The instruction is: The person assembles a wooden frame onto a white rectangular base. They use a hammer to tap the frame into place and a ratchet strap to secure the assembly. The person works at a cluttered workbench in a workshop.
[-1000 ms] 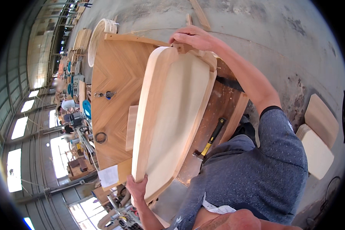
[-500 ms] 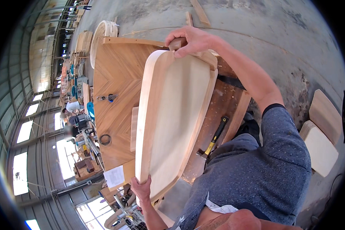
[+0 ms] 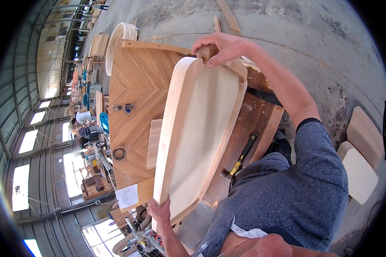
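A long pale wooden tray-like panel (image 3: 201, 124) with a raised rim and rounded corners stands tilted over the workbench. At its lower end, my left hand (image 3: 160, 212) grips the rim, thumb on the inside. My right hand (image 3: 227, 48) is at the opposite end, fingers closed round a small brown wood block (image 3: 206, 52) held at the rim's corner. Whether the block touches the rim or is part of it, I cannot tell. A hammer (image 3: 241, 156) with a black and yellow handle lies on the brown bench top (image 3: 255, 109), beside the panel.
Beyond the panel is a chevron-patterned wooden table top (image 3: 135, 90) with a flat board (image 3: 154, 143), a black coil (image 3: 119, 154), a small metal tool (image 3: 125, 107) and a paper sheet (image 3: 127, 196). Pale panels (image 3: 358, 171) lie behind me on the floor. A co-worker (image 3: 82, 118) is far off.
The panel's upper end has shifted to the right with my right hand and the block, which shows more now. My left hand keeps its hold on the rim. The whole view has shifted slightly.
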A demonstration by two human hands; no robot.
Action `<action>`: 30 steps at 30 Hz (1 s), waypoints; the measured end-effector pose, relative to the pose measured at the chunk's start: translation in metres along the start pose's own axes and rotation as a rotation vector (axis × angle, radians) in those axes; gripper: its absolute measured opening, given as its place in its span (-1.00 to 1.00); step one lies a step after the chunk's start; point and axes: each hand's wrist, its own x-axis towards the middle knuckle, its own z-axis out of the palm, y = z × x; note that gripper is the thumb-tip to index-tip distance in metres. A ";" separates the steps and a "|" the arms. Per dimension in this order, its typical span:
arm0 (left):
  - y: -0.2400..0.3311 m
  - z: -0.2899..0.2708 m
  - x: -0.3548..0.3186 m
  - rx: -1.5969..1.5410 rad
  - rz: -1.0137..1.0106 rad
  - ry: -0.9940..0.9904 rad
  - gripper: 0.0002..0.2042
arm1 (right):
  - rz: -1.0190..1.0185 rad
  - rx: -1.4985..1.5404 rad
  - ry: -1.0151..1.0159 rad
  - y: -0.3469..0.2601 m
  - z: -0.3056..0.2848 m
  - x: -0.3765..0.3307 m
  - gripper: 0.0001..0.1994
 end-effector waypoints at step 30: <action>0.017 -0.036 0.026 -0.181 -0.070 -0.425 -0.52 | 0.267 -0.140 -0.112 -0.050 0.007 0.017 -0.35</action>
